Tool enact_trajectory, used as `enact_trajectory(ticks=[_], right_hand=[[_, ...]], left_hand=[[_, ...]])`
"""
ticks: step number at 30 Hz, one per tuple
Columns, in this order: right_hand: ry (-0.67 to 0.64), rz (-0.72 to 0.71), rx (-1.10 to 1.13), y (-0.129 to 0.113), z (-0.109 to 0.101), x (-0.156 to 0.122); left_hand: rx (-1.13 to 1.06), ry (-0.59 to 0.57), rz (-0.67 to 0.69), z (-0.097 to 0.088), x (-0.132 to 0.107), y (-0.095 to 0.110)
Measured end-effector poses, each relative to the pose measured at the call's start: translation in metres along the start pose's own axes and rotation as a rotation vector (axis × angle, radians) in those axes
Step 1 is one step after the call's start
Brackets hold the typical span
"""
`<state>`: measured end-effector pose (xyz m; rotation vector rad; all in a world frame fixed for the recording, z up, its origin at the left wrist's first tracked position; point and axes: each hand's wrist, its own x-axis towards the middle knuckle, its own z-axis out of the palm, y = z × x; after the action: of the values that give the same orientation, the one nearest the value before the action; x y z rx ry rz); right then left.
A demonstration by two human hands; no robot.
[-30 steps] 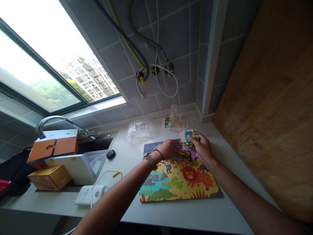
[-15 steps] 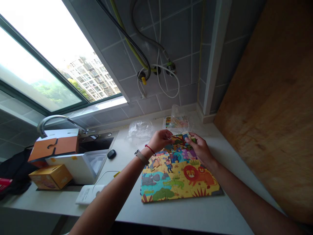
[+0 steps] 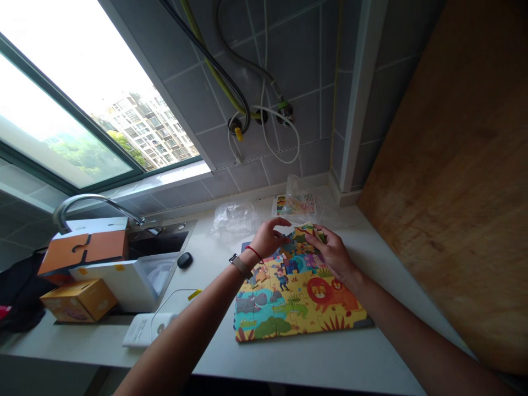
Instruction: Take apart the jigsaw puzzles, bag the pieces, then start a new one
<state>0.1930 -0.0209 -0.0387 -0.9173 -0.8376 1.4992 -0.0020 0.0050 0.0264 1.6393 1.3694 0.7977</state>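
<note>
A colourful animal jigsaw puzzle [image 3: 297, 297] lies on the white counter [image 3: 330, 363] before me. My left hand [image 3: 270, 237] hovers over the puzzle's far left corner, fingers curled in a pinch on a small piece that I can barely make out. My right hand [image 3: 332, 252] rests at the far right corner and grips a small stack of loose puzzle pieces [image 3: 310, 229]. A watch and a red cord sit on my left wrist.
Two crumpled clear plastic bags [image 3: 236, 216] [image 3: 301, 198] and a printed card lie by the tiled wall. Left of the puzzle are a black mouse [image 3: 185, 259], a white device with cable [image 3: 144, 329], stacked boxes [image 3: 88, 264] over the sink, and a tap [image 3: 88, 203]. A wooden panel [image 3: 454, 165] stands on the right.
My left hand has moved from the puzzle's middle up to its far edge. More of the upper rows now show filled. My right hand has stayed by the far right corner with its pieces.
</note>
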Motion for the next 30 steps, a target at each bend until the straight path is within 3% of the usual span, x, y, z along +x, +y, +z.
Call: enact_trajectory(ticks=[5,10,14,23,30], right_hand=[[0.006,0.006,0.068,-0.003,0.002,-0.001],[-0.013,0.047,0.140,-0.008,0.003,-0.003],[-0.045,0.102,0.164,-0.011,0.002,-0.003],[-0.033,0.083,0.154,-0.007,0.003,-0.003],[-0.051,0.086,0.145,-0.007,0.003,-0.004]], left_hand=[[-0.039,-0.007,-0.023,-0.014,0.003,0.009],[-0.120,-0.107,-0.090,-0.018,0.002,0.012],[-0.171,-0.117,-0.111,-0.019,0.001,0.011],[-0.030,-0.072,-0.104,-0.016,0.000,0.013],[-0.012,-0.109,-0.078,-0.018,0.000,0.017]])
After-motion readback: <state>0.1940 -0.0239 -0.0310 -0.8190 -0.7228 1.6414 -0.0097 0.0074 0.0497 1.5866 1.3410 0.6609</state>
